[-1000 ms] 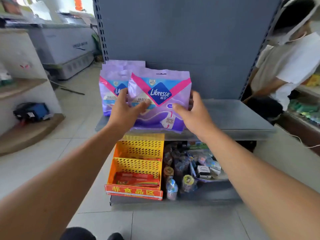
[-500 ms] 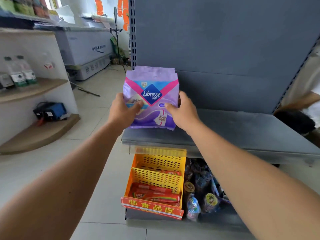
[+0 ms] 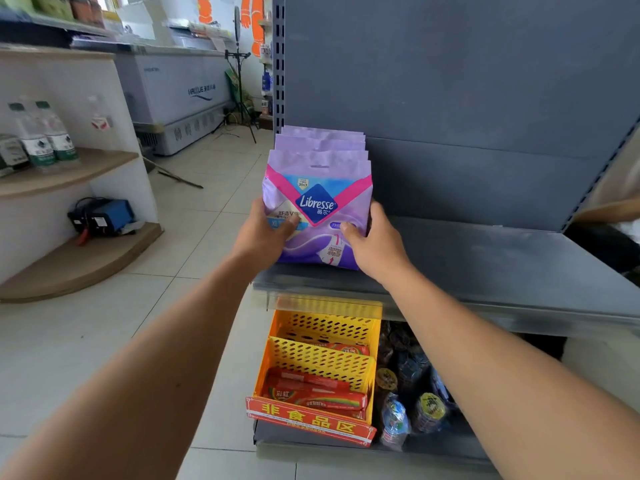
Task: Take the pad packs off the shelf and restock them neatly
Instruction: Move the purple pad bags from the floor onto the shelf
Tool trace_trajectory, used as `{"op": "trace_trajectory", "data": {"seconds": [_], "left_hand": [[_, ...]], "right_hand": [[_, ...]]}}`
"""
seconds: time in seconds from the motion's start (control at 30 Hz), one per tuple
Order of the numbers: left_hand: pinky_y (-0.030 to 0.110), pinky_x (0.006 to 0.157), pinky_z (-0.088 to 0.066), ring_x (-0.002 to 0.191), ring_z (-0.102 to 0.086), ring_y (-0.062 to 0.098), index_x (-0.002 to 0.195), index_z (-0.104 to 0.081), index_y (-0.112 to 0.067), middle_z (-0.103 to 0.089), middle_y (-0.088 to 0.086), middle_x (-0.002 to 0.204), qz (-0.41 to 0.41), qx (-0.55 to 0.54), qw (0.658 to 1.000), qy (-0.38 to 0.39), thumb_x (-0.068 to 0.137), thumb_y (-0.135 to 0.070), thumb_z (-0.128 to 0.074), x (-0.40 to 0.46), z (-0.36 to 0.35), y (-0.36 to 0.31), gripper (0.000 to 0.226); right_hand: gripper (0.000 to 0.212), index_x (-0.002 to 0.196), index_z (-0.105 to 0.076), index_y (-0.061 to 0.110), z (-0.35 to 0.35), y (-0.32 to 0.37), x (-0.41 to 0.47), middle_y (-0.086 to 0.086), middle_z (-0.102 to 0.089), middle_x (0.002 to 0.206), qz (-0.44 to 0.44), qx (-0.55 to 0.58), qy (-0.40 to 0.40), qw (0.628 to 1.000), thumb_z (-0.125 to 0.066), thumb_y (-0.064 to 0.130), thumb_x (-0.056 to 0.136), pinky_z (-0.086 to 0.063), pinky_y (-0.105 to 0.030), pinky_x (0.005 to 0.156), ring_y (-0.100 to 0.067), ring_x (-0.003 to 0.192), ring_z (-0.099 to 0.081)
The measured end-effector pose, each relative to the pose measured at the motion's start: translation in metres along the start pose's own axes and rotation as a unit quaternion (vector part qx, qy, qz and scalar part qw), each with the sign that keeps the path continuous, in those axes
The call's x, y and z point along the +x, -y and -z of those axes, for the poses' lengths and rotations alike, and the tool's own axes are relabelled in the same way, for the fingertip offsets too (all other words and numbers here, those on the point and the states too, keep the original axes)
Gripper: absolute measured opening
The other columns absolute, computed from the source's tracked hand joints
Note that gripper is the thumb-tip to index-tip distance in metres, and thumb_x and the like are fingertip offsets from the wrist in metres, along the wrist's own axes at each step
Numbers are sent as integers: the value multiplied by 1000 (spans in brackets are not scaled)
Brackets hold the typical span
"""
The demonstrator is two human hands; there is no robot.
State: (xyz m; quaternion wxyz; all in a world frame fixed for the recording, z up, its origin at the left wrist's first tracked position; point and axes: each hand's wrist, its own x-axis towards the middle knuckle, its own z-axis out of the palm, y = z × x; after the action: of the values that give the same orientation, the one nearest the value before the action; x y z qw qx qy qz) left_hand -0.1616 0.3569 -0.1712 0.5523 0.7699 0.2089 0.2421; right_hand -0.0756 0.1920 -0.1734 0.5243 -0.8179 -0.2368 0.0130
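Two hands frame the work, so begin with them. Your left hand (image 3: 261, 233) holds the front pack (image 3: 317, 216) at its left edge, thumb laid across the printed face. Your right hand (image 3: 372, 244) mirrors it on the right edge, thumb on the face and fingers hidden behind. Both grips are closed on that same pack.

The pack stands upright near the front lip of the grey shelf (image 3: 485, 265), at its left end. I judge its bottom edge to be on or just above the shelf; the picture does not settle which.

Just behind it stand more packs (image 3: 322, 143), in a row reaching towards the back panel (image 3: 450, 98). Only their purple top edges show, stepped one above another.

The risks from here, as I judge them:
- The packs are soft and stand on narrow bases. Let go while the front one tilts and it may tip forward off the lip.
- Below the lip sit a yellow basket (image 3: 322, 355) and some bottles (image 3: 394, 420), which a fallen pack would strike.
- Push back too hard and the row may buckle or skew sideways.
- The row sits close to the shelf's left end, so a sideways nudge could send a pack over that edge.
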Motion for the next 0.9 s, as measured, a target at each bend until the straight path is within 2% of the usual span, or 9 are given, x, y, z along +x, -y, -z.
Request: {"op": "trace_trajectory", "data": {"seconds": [0.13, 0.23, 0.3, 0.37, 0.5, 0.67, 0.73, 0.8, 0.9], "left_hand": [[24, 68, -53, 106, -61, 16, 131, -37, -19, -57, -3, 122, 3, 5, 1000, -5, 95, -33, -57, 1, -1, 0, 44], [20, 60, -49, 101, -60, 14, 128, -37, -20, -56, -6, 119, -1, 18, 1000, -16, 95, -37, -56, 1, -3, 1, 42], [20, 59, -49, 101, -60, 13, 127, -36, -21, -55, -6, 120, -3, 20, 1000, -14, 95, -38, -56, 1, -4, 3, 42], [20, 61, -50, 101, -59, 12, 129, -34, -21, -54, -7, 119, -4, 27, 1000, -6, 95, -38, -56, -1, -3, 5, 44], [13, 56, -47, 89, -59, 6, 134, -31, -19, -54, -5, 116, 3, 9, 1000, 7, 96, -25, -58, -6, 0, 6, 47], [7, 49, -46, 84, -56, 3, 138, -27, -20, -51, -7, 112, -6, 14, 1000, 19, 91, -16, -65, -12, -1, 9, 61], [9, 54, -48, 89, -56, 4, 143, -23, -20, -49, -7, 115, -9, 15, 1000, 20, 90, -12, -65, -14, 1, 10, 68], [14, 65, -50, 108, -53, 9, 148, -18, -21, -45, -2, 128, -14, 38, 999, 14, 90, -11, -64, -17, 4, 11, 74], [25, 81, -49, 130, -41, 19, 148, -21, -19, -36, 6, 146, -79, 158, 984, -35, 91, -19, -63, -25, 7, 7, 71]], "right_hand": [[45, 132, -41, 26, -3, 1, 1, 7, -57, 129, 3, -5, -15, 1000, -59, 40, 94, -59, -28, 73, -13, 111, -61], [42, 130, -42, 26, -5, 2, 2, 7, -58, 127, 4, -13, -27, 1000, -58, 38, 94, -59, -27, 72, -14, 111, -62], [41, 130, -41, 26, -6, 2, 2, 7, -57, 127, 4, -16, -25, 1000, -58, 38, 95, -58, -27, 72, -15, 112, -61], [43, 133, -39, 25, -6, 1, -1, 7, -56, 128, 5, -18, -18, 1000, -57, 37, 95, -56, -22, 69, -13, 114, -60], [51, 138, -35, 24, -3, 0, -6, 6, -53, 133, 6, -24, 1, 1000, -59, 34, 95, -46, -9, 59, -8, 113, -56], [62, 144, -30, 25, -3, -4, -8, 4, -52, 137, -6, -28, 10, 1000, -63, 34, 93, -51, -17, 67, -12, 120, -56], [67, 147, -25, 24, -1, -4, -9, 2, -50, 139, -9, -39, 14, 999, -63, 34, 93, -55, -25, 74, -15, 122, -55], [70, 149, -22, 25, 3, -4, -12, 2, -49, 141, -4, -53, 16, 998, -62, 35, 93, -56, -29, 79, -15, 124, -55], [66, 148, -25, 26, 12, -1, -19, 2, -46, 144, 32, -96, 12, 995, -60, 38, 93, -57, -33, 82, -16, 127, -52]]}}
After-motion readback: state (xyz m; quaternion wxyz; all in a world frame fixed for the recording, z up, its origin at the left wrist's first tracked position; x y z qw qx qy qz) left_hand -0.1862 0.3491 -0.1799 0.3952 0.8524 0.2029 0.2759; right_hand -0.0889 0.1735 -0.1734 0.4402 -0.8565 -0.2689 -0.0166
